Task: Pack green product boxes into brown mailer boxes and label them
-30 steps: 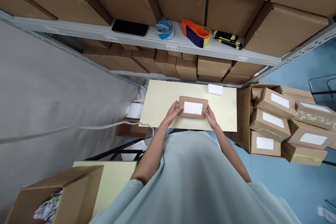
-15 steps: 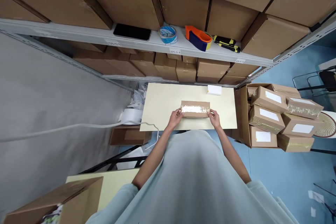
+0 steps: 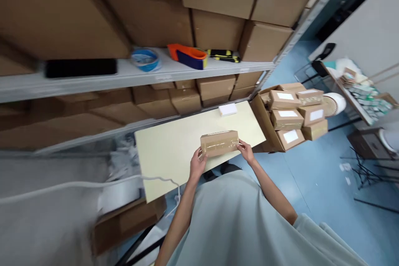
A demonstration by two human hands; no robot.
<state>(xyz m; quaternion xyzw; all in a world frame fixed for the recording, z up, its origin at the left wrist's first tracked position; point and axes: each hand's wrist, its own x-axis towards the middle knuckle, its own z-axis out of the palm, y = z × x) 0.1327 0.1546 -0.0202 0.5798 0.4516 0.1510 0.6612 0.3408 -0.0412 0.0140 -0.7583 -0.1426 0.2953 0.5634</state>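
Note:
Between my two hands is a small brown cardboard box (image 3: 220,144) with shiny clear tape along its near side. My left hand (image 3: 197,164) grips its left end, fingers closed round the corner. At the right end, my right hand (image 3: 246,151) pinches the other corner. The box is over the front part of a pale yellow table (image 3: 168,145); I cannot tell whether it touches the surface. Behind it on the table lies a small white box (image 3: 227,109).
A large carton (image 3: 264,122) full of taped, labelled boxes stands right of the table. The shelf (image 3: 174,70) above holds blue tape (image 3: 145,59), an orange and blue tape dispenser (image 3: 188,56), yellow-black cutters (image 3: 223,55) and a black phone (image 3: 81,67). A white cable (image 3: 93,184) crosses at left.
My view has turned to the right, so the shelf and table appear slanted. The box has tipped in my hands, showing more of its taped side. Both hands keep hold of it.

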